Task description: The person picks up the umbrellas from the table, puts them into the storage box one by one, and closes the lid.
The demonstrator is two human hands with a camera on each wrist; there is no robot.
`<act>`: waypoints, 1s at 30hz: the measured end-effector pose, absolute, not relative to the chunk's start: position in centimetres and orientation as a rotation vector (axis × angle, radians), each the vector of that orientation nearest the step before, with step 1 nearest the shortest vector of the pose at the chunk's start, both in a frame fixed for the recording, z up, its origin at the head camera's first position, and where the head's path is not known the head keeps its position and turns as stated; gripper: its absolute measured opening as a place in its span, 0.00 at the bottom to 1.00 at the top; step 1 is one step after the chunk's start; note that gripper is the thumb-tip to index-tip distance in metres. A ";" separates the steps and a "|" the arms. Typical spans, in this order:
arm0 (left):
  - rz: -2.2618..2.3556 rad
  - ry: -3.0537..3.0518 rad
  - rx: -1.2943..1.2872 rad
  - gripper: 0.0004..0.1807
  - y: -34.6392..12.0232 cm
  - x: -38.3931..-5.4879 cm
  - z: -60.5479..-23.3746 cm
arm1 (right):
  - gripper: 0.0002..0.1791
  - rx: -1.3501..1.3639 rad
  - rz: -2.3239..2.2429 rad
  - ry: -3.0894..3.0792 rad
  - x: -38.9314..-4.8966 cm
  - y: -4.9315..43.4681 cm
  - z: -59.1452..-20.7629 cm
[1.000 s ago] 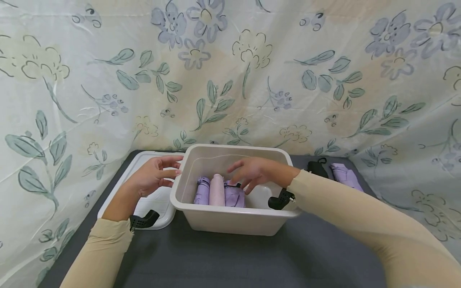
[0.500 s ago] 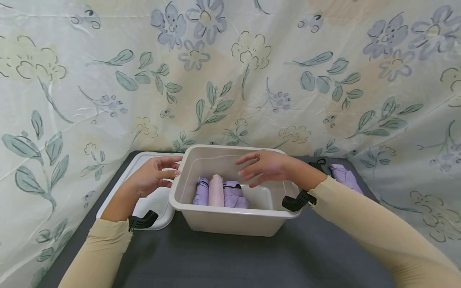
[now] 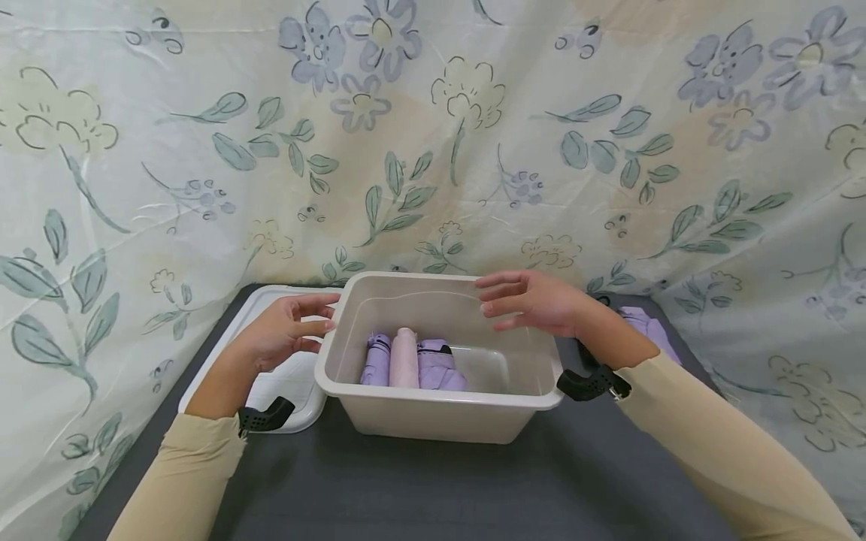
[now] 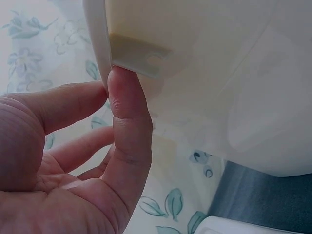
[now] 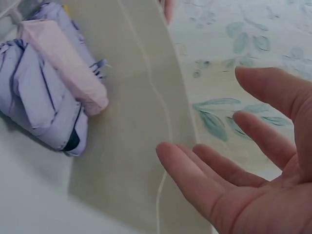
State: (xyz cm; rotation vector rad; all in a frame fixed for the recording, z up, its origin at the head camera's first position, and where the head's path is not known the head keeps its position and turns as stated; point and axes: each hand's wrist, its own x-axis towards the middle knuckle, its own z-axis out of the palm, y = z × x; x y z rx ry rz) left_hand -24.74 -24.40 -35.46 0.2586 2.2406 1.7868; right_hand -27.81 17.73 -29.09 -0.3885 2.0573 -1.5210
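A beige plastic storage bin [image 3: 433, 417] stands on the dark table. My left hand [image 3: 284, 330] pinches its left rim [image 4: 100, 44] between thumb and finger, as the left wrist view shows. Inside, toward the left end, lie a slim purple folded umbrella [image 3: 376, 361], a pink folded umbrella [image 3: 404, 359] and a thicker purple folded umbrella [image 3: 438, 368], side by side. Over the right part of the bin hovers my right hand [image 3: 534, 304], fingers spread and holding nothing. In the right wrist view this hand [image 5: 243, 185] is apart from the three umbrellas.
A white lid [image 3: 287, 394] lies left of the bin, partly behind my left arm. Another purple folded bundle [image 3: 652, 330] rests at the back right; the black item beside it is mostly hidden by my right arm. Floral cloth [image 3: 433, 150] hangs behind the table.
My right hand has risen from beside the thicker purple umbrella and moved right, over the bin's far right part. My left hand keeps its place at the rim.
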 end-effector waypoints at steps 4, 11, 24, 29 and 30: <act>1.797 2.235 0.261 0.35 -24.4 -24.7 -35.6 | 0.35 -0.411 -1.550 2.157 -27.7 19.1 -29.0; 1.821 2.216 0.264 0.35 -24.4 -24.7 -35.6 | 0.32 -0.433 -1.574 2.342 -27.2 21.8 -29.3; 1.801 2.227 0.254 0.34 -24.8 -24.8 -35.4 | 0.26 -0.501 -1.757 2.564 -26.7 27.2 -32.4; 1.799 2.218 0.254 0.34 -24.7 -25.0 -35.3 | 0.26 -0.530 -1.899 2.496 -26.8 30.1 -33.7; 1.799 2.217 0.252 0.35 -24.6 -25.0 -35.2 | 0.25 -0.526 -1.910 2.502 -26.8 30.6 -34.0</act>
